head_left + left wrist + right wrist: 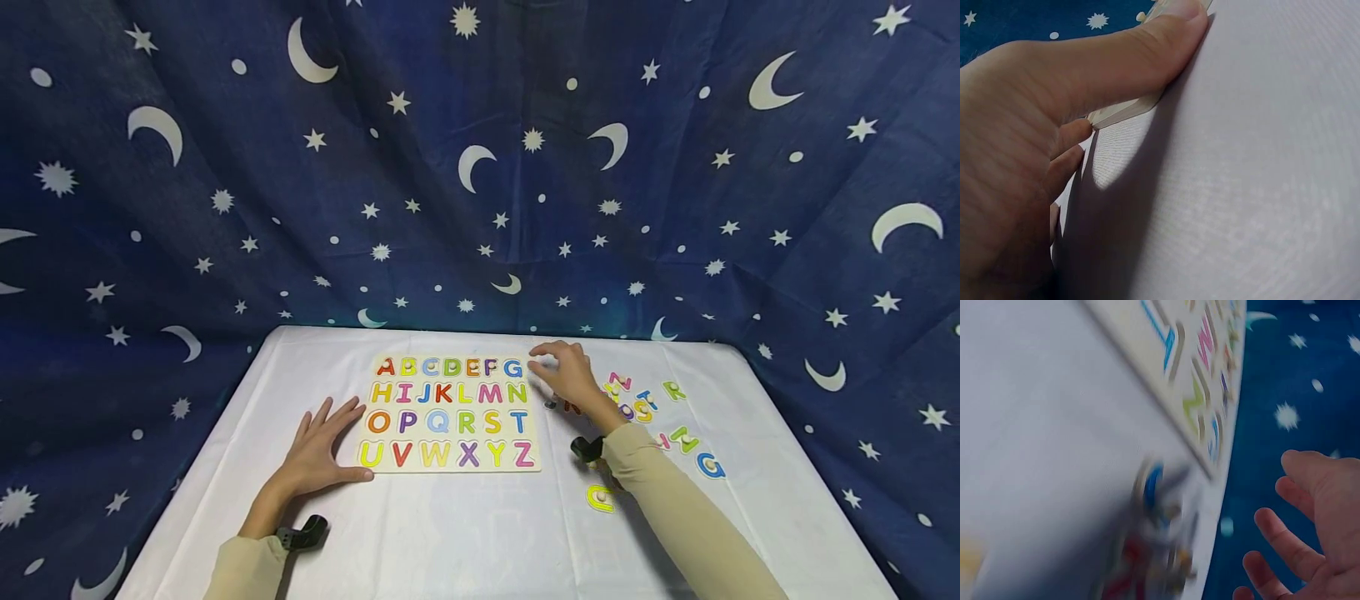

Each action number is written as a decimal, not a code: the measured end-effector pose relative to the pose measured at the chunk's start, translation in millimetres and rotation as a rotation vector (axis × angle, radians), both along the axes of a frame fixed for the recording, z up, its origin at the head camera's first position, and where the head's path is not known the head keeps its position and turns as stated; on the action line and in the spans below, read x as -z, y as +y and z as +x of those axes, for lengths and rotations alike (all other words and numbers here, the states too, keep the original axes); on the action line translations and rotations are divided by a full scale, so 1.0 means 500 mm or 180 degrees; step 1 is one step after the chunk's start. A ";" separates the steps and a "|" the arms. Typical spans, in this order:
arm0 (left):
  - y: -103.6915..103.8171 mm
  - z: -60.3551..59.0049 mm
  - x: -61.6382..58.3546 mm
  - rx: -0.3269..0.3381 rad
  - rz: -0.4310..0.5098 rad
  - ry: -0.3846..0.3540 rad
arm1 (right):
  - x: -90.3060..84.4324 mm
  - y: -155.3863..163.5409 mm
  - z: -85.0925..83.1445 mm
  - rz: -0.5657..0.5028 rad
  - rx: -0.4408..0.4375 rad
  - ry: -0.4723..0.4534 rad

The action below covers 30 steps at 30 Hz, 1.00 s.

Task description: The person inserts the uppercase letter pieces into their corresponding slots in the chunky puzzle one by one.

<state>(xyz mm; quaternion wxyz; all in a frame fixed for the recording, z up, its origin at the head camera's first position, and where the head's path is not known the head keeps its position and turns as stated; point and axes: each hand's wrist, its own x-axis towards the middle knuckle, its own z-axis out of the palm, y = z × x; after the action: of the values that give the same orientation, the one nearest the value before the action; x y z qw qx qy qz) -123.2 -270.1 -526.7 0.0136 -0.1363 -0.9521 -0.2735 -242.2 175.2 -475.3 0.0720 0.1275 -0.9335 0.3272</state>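
Note:
A pale wooden alphabet puzzle board (450, 437) lies on the table, with colourful letters in rows; small knobs show on several top-row letters. My left hand (321, 450) rests at its left side with fingers spread, and the thumb (1147, 47) touches the near left corner in the left wrist view. Above the board's far right corner is my right hand (567, 371), its fingers apart and slightly bent. The right wrist view shows nothing in that hand (1329, 519). Beneath it lie a red letter K piece (572, 407) and a blurred blue piece (1154, 487).
Loose knobbed letters spread to the right of the board, among them a green R (673, 390), a blue G (710, 465) and a yellow U (600, 498). My right forearm hides some. A dark blue curtain (480, 225) with moons and stars hangs behind the white table (450, 533).

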 end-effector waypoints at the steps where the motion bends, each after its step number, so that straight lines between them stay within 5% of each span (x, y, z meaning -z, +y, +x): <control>1: 0.000 0.000 0.000 -0.0006 -0.0003 -0.0004 | -0.002 0.021 0.007 -0.0018 0.0002 0.0018; 16: 0.000 -0.003 0.003 0.0003 -0.0015 0.0002 | -0.022 0.332 0.177 0.0090 0.0374 -0.0092; 30: 0.004 -0.002 -0.002 -0.0008 -0.0019 -0.0040 | 0.005 0.487 0.308 0.0418 0.0474 -0.0674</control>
<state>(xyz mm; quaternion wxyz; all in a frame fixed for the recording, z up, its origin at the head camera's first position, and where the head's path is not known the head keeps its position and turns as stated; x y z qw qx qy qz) -124.3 -268.3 -525.9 0.0077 -0.1334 -0.9531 -0.2715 -88.0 418.8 -478.0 -0.0113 0.0270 -0.9622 0.2708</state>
